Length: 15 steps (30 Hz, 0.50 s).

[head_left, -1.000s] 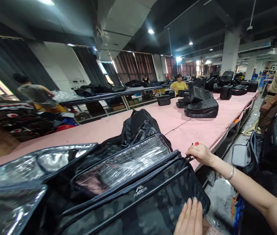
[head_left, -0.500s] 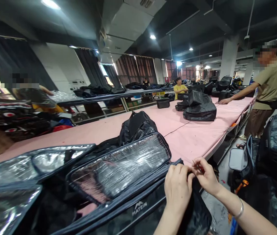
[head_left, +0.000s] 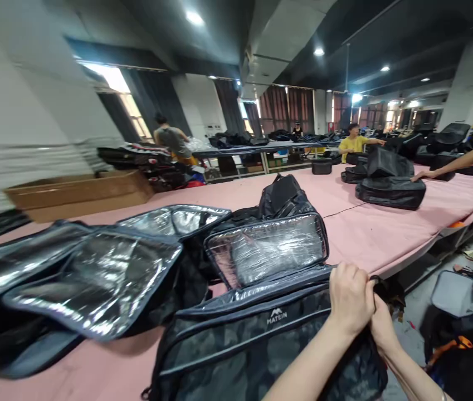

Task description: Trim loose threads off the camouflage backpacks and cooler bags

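Observation:
A dark camouflage cooler bag point(head_left: 240, 351) with a white logo lies in front of me on the pink table point(head_left: 370, 234). Its silver-lined lid point(head_left: 267, 250) stands open behind it. My left hand point(head_left: 351, 301) is closed around the bag's top right corner. My right hand point(head_left: 382, 328) sits just behind it, mostly hidden, fingers pressed to the same corner. To the left, other opened bags with silver linings point(head_left: 94, 278) lie flat.
Black bags point(head_left: 390, 186) are piled farther along the table, where another person's arm point(head_left: 457, 164) reaches in. A person in yellow point(head_left: 355, 145) sits beyond. A cardboard box point(head_left: 77, 192) rests at left. More bags point(head_left: 462, 312) stand on the floor at right.
My view has swung left. My left hand rose from the bag's front and closed on its top right corner, and my right hand came in behind it. The standing person at right has mostly left view.

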{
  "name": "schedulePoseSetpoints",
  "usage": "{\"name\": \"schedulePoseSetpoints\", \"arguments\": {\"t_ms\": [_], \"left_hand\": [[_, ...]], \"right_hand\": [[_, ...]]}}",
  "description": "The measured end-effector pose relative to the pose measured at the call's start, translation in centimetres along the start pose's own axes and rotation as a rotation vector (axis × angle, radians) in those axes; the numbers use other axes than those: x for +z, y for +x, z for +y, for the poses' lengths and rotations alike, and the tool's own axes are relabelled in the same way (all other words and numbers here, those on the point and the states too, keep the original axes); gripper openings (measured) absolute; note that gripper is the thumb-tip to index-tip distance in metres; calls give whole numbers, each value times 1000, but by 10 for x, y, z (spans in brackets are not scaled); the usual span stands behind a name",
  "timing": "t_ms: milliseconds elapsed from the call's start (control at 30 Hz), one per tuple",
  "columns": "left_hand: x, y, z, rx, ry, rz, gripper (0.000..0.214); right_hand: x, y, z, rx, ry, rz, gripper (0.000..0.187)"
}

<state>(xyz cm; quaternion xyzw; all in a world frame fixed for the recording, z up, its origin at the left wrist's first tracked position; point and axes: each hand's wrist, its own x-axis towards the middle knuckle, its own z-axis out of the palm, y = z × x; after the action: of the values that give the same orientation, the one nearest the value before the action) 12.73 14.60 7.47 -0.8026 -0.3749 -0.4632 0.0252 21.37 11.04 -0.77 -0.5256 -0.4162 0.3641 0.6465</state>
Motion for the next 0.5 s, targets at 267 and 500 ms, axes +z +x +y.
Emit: {"name": "schedulePoseSetpoints", "arguments": {"t_ms": [267, 500], "left_hand": [[-70, 16, -70, -282, 427, 10, 12], [-196, -42, -181, -919, 355, 45, 24]], "right_hand": [[-25, 24, 15, 178, 61, 103, 37], [-18, 75, 14, 316, 222, 74, 38]]}}
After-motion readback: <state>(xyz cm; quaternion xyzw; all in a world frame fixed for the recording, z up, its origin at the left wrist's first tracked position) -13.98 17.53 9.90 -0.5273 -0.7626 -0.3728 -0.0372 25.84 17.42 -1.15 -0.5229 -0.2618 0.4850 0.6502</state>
